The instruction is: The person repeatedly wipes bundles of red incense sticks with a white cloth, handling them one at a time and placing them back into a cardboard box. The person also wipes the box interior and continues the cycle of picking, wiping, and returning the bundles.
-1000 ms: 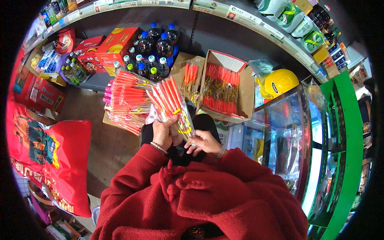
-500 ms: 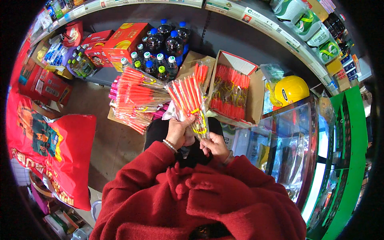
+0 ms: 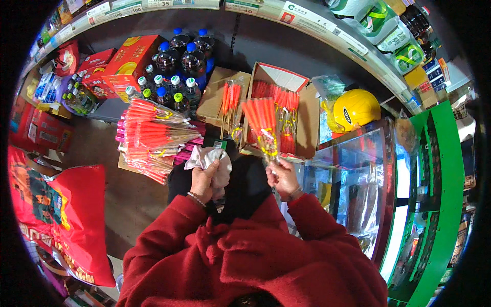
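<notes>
My right hand (image 3: 282, 176) is closed on the narrow lower end of a clear-wrapped pack of red stick candles (image 3: 263, 125). The pack is held up in front of an open cardboard box (image 3: 308, 120), which has more such packs inside. My left hand (image 3: 204, 181) grips a crumpled whitish cloth (image 3: 221, 171) above my lap. Left of it lies a large pile of similar candle packs (image 3: 153, 130), with pink-wrapped ones underneath. A smaller pack (image 3: 231, 100) rests on a brown cardboard flap between the pile and the box.
Dark bottles with blue caps (image 3: 192, 59) and smaller bottles stand behind the pile, beside red cartons (image 3: 132, 59). A yellow hard hat (image 3: 358, 110) sits right of the box, above a glass case (image 3: 353, 174). A big red bag (image 3: 76, 215) stands at left, and a shelf edge (image 3: 307, 20) runs overhead.
My hands have moved apart. The right has carried the candle pack toward the box, while the left has let go of it and now shows the cloth. The view has shifted right.
</notes>
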The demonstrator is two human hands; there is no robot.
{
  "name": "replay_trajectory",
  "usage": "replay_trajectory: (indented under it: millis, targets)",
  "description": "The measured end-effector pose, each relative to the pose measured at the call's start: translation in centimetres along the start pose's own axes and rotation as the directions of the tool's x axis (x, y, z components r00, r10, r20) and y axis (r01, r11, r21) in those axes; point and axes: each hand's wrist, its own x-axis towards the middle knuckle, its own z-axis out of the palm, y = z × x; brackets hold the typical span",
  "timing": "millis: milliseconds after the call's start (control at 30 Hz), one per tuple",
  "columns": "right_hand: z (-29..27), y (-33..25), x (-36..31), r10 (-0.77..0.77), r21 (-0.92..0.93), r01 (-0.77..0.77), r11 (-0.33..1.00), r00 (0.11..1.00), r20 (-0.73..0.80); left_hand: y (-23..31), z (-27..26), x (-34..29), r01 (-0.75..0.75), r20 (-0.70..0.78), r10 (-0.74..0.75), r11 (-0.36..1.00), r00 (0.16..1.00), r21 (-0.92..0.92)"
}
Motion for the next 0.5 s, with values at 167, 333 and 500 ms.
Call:
replay_trajectory:
  millis: [167,333,500]
  targets:
    - [-4.2,-2.2,2.9,-0.013,0.076,0.028,0.997,0.983,-0.181,-1.2,-1.6,1.4,0.041,-0.041,-0.041,0.999,0.998,-0.001]
    - [-8.1,-4.0,8.6,-0.011,0.037,0.024,0.999,0.942,-0.336,-2.2,-3.2,2.8,0.083,-0.024,-0.083,0.997,0.996,-0.003]
    - [-12.6,-4.5,15.3,0.062,0.019,-0.06,0.998,0.912,-0.406,-2.1,-3.1,3.4,0.138,-0.044,-0.137,0.99,0.99,0.005]
